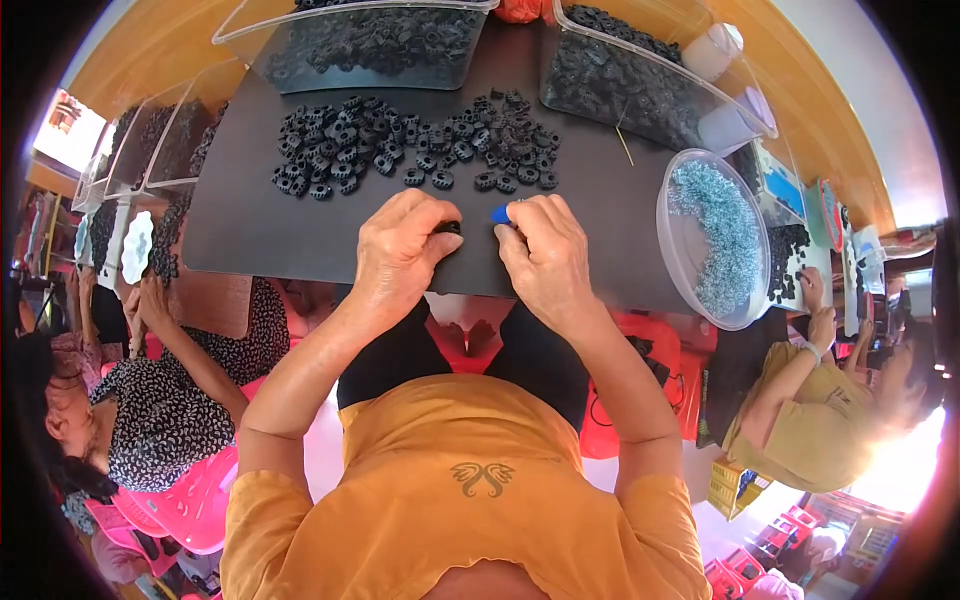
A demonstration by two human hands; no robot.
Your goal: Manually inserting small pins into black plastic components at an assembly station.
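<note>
My left hand (pixel 395 245) is closed over the dark table mat (pixel 600 235), pinching a small black plastic part (pixel 448 228) between thumb and fingers. A short gap away, my right hand (pixel 548 245) has its thumb and forefinger pressed together. A blue finger cover (pixel 500 214) sits at its fingertip; whatever those fingers hold is hidden. Just beyond both hands lies a loose heap of similar black parts (pixel 340 145), oval with holes, and more of them (pixel 515 150) spread toward the right.
Clear bins of black parts stand at the far left (pixel 370 55) and far right (pixel 640 85). A round tub (pixel 665 235) with small pale-blue pieces (pixel 725 235) is on the right, near a thin yellowish stick (pixel 624 146). People work at both sides.
</note>
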